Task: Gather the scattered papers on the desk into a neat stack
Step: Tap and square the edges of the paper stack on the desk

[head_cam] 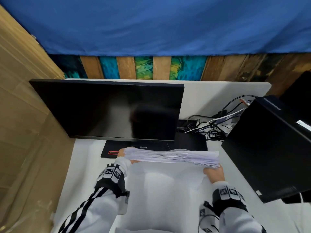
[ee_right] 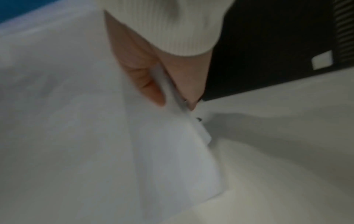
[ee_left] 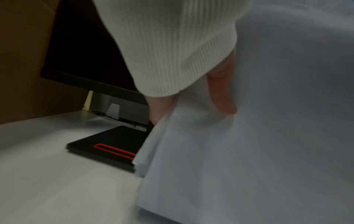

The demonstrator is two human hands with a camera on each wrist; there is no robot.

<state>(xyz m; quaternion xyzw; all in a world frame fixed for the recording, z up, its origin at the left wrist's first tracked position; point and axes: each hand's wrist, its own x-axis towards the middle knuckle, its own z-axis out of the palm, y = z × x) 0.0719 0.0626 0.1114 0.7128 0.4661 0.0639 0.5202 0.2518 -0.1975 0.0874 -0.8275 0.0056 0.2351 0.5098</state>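
A thick bundle of white papers (head_cam: 171,157) stands upright on its edge on the white desk (head_cam: 80,162), in front of the monitor. My left hand (head_cam: 123,155) grips the bundle's left end, thumb on the near side (ee_left: 222,97), fingers behind. My right hand (head_cam: 213,172) pinches the right end of the papers (ee_right: 166,136) between thumb and fingers (ee_right: 145,81). The sheets' top edges are nearly even and fan slightly at the right. The near face of the papers (ee_left: 249,151) fills much of both wrist views.
A black monitor (head_cam: 109,110) with a flat base carrying a red slot (head_cam: 113,152) stands just behind the papers. A black computer tower (head_cam: 269,148) is close on the right, tangled cables (head_cam: 212,126) behind it. Cardboard (head_cam: 25,132) walls the left side.
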